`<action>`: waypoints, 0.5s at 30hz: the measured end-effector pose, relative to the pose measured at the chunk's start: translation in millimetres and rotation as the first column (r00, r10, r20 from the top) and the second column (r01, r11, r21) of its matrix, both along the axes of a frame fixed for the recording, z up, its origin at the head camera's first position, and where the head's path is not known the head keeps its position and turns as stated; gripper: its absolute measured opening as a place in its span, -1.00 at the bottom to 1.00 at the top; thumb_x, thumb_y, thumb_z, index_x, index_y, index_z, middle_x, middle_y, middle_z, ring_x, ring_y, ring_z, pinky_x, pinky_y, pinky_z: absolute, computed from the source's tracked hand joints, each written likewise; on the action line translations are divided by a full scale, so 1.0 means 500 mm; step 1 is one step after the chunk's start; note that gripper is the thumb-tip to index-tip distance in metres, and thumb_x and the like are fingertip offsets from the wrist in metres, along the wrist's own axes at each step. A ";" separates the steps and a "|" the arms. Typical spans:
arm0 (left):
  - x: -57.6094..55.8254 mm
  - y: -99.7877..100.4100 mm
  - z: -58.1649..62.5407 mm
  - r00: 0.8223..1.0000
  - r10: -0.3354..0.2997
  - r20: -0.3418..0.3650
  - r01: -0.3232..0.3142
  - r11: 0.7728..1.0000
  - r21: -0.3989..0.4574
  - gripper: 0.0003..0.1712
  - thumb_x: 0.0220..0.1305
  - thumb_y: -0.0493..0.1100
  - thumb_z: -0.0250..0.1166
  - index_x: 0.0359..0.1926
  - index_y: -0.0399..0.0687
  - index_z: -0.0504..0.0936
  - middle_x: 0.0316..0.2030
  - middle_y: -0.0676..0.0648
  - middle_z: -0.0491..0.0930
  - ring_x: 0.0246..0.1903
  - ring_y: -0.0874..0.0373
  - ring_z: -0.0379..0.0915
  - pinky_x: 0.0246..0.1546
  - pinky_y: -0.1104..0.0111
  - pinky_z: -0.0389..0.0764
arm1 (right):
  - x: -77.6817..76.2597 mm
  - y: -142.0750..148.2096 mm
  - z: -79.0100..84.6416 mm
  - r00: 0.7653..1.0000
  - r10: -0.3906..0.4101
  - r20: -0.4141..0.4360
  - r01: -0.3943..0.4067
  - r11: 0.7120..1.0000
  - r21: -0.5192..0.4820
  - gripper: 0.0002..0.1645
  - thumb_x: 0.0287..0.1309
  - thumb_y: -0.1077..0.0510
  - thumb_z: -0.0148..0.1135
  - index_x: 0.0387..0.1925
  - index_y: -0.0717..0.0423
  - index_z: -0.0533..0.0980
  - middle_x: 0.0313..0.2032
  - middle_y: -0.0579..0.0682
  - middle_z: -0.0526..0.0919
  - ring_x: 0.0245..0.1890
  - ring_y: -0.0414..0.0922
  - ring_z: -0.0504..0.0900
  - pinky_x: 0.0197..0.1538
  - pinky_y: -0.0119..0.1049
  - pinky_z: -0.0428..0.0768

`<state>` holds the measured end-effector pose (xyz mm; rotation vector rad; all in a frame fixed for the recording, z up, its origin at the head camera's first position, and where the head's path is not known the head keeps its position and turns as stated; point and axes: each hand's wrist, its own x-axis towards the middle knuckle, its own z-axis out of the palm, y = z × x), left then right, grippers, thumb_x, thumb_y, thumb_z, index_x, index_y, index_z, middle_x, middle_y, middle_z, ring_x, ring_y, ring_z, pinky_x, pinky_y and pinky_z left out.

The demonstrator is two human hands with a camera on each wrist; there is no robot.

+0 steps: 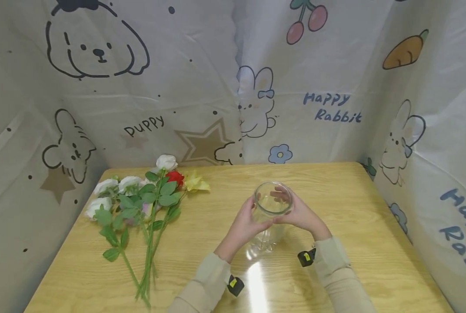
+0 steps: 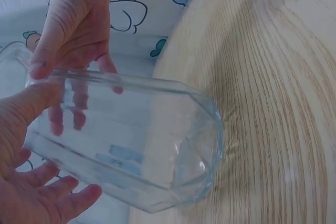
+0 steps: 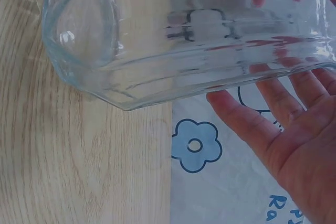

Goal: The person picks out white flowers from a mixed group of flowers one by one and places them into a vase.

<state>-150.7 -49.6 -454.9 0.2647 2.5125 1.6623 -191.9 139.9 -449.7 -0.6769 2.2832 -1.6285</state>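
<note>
A clear glass vase (image 1: pixel 267 238) with faceted sides stands upright in front of me, its round rim at the top in the head view. My left hand (image 1: pixel 249 222) holds its upper left side, and my right hand (image 1: pixel 301 214) grips the upper right side. Both thumbs meet near the front of the vase just below the rim. Through the glass in the left wrist view, fingers of the right hand (image 2: pixel 84 35) show behind the wall. The vase's base is close against the wooden table (image 3: pixel 105 156). Inside the vase only clear glass shows.
To the left on the table lies a bunch of flowers: several white roses (image 1: pixel 129 185), a red rose (image 1: pixel 175 178) and a yellow flower (image 1: pixel 196 182). Their green stems (image 1: pixel 151 248) point toward the front edge. A printed cloth (image 1: pixel 201 87) hangs behind the table and along its sides.
</note>
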 end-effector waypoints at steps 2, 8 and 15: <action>0.002 -0.009 -0.001 1.000 -0.003 0.015 0.003 1.000 -0.011 -0.02 -0.13 -0.03 0.35 0.32 0.08 0.04 0.32 -0.10 0.13 0.26 -0.10 0.09 0.20 -0.12 0.24 | 0.001 0.002 -0.001 1.000 -0.003 0.000 0.003 1.000 0.001 0.10 -0.30 0.14 0.40 0.29 0.04 0.00 0.26 0.24 0.24 0.24 0.25 0.21 0.12 0.22 0.38; 0.002 -0.069 -0.015 0.999 0.035 0.004 -0.034 0.994 -0.100 0.00 -0.11 -0.01 0.35 0.32 0.00 0.01 0.32 -0.14 0.13 0.28 -0.10 0.07 0.25 -0.05 0.23 | 0.002 0.003 -0.002 1.000 -0.019 -0.005 0.020 0.999 0.030 0.06 -0.30 0.16 0.39 0.27 0.04 0.03 0.26 0.22 0.26 0.23 0.23 0.22 0.08 0.26 0.39; 0.002 -0.189 -0.047 0.989 0.151 0.004 -0.143 0.949 -0.282 -0.16 0.01 -0.04 0.27 0.29 -0.05 0.10 0.28 -0.21 0.18 0.25 -0.15 0.12 0.23 -0.04 0.26 | 0.001 -0.001 -0.002 1.000 -0.022 -0.011 0.023 0.998 0.051 0.03 -0.28 0.19 0.38 0.27 0.07 0.05 0.26 0.19 0.27 0.23 0.20 0.23 0.06 0.22 0.42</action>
